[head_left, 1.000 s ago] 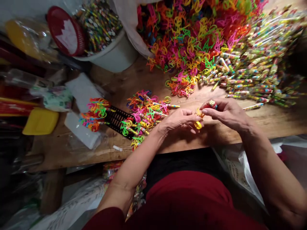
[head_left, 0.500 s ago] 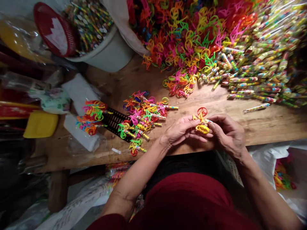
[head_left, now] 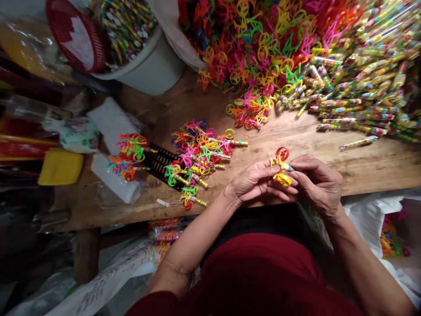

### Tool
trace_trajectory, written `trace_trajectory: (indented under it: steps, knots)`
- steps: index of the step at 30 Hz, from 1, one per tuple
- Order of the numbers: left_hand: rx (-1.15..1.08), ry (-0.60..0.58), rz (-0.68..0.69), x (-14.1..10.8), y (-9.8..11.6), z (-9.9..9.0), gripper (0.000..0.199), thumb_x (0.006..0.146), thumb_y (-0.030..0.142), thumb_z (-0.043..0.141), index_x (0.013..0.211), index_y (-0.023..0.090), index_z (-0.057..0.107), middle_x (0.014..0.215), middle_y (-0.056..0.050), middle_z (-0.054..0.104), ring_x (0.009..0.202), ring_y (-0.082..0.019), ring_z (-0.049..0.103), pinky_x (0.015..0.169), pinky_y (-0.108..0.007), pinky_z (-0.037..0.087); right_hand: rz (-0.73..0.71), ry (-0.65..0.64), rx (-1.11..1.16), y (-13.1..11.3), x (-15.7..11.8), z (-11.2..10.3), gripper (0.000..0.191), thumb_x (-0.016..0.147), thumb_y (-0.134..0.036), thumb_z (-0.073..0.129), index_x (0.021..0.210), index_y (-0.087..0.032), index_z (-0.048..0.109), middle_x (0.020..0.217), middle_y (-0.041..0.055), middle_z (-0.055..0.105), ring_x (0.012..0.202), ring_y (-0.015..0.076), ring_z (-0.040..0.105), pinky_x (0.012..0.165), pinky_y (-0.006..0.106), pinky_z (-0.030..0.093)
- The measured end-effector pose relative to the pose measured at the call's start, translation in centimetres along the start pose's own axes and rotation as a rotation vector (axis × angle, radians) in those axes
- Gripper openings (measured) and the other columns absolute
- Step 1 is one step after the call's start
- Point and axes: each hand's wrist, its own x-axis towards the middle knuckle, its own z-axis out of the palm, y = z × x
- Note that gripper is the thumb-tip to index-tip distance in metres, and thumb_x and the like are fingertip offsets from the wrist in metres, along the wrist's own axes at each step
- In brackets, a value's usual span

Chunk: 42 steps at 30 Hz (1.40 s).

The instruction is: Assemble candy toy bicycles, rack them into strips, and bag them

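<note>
Over the front edge of the wooden table, my left hand [head_left: 258,182] pinches a small plastic toy bicycle [head_left: 283,179] with a yellow-orange frame, one red wheel and one yellow wheel. My right hand [head_left: 319,184] is closed, thumb and fingers pinching a wrapped candy tube [head_left: 288,167] against the toy's frame. Most of the tube is hidden by the fingers. Left of my hands lies a pile of toy bicycles with candy tubes [head_left: 210,153], partly over a black slotted tray [head_left: 161,164]. A single candy tube [head_left: 359,143] rests on the wood to the right.
Loose colourful plastic toy parts [head_left: 256,52] heap at the back, beside a large mound of candy tubes [head_left: 368,92]. A pale bucket [head_left: 151,70] full of tubes stands back left, with a red basket [head_left: 75,39] on it. A yellow container [head_left: 61,166] sits far left.
The whole view has shifted slightly, moving the scene a little rightward. My hands keep the toy bicycle and tube together, with the tube's blue printed end showing more clearly.
</note>
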Motion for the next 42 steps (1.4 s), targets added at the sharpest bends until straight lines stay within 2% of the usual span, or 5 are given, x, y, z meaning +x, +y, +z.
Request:
trace_trajectory:
  steps: [18,26,32,37,42]
  knots:
    - [0.298,0.226,0.121,0.0,-1.2,1.0,0.052,0.077,0.049,0.083,0.105,0.013,0.059,0.082,-0.009,0.076,0.07,-0.023,0.078,0.064,-0.03,0.064,-0.232,-0.391,-0.304,-1.6,2.0,-3.0,0.014,0.094,-0.02,0.061,0.102,-0.025,0.071,0.088,0.0047,0.07,0.073,0.0155,0.067,0.062,0.027,0.052]
    - [0.362,0.301,0.155,-0.2,-0.6,1.0,0.054,0.075,0.054,0.081,0.105,0.014,0.06,0.083,-0.007,0.076,0.064,-0.019,0.074,0.061,-0.029,0.062,-0.351,-0.343,-0.315,-1.2,2.5,-1.6,0.019,0.098,-0.016,0.056,0.115,-0.022,0.064,0.094,0.006,0.07,0.082,0.0147,0.069,0.072,0.026,0.056]
    - [1.159,0.951,0.329,-7.3,6.2,-0.9,0.036,0.085,0.052,0.067,0.079,0.017,0.064,0.069,-0.004,0.068,0.06,-0.017,0.065,0.058,-0.027,0.05,-0.291,-0.083,-0.736,0.0,4.3,-5.0,0.033,0.098,-0.027,0.058,0.13,-0.021,0.059,0.12,0.0132,0.068,0.097,0.024,0.067,0.086,0.04,0.056]
    - [1.86,1.601,0.666,-10.2,9.9,-2.5,0.044,0.083,0.023,0.074,0.125,0.014,0.065,0.132,-0.017,0.066,0.117,-0.033,0.063,0.1,-0.045,0.05,-0.252,0.008,-1.199,2.7,6.1,-8.0,0.022,0.099,-0.029,0.051,0.108,-0.017,0.067,0.111,0.0153,0.068,0.095,0.0294,0.061,0.076,0.04,0.047]
    - [1.985,1.224,0.769,-3.6,11.7,-2.0,0.018,0.098,0.02,0.056,0.105,0.016,0.073,0.111,-0.007,0.075,0.104,-0.023,0.065,0.099,-0.035,0.048,-0.295,-0.011,-1.334,4.2,6.5,-7.7,0.018,0.1,-0.027,0.05,0.1,-0.018,0.065,0.098,0.016,0.066,0.078,0.0253,0.055,0.062,0.037,0.039]
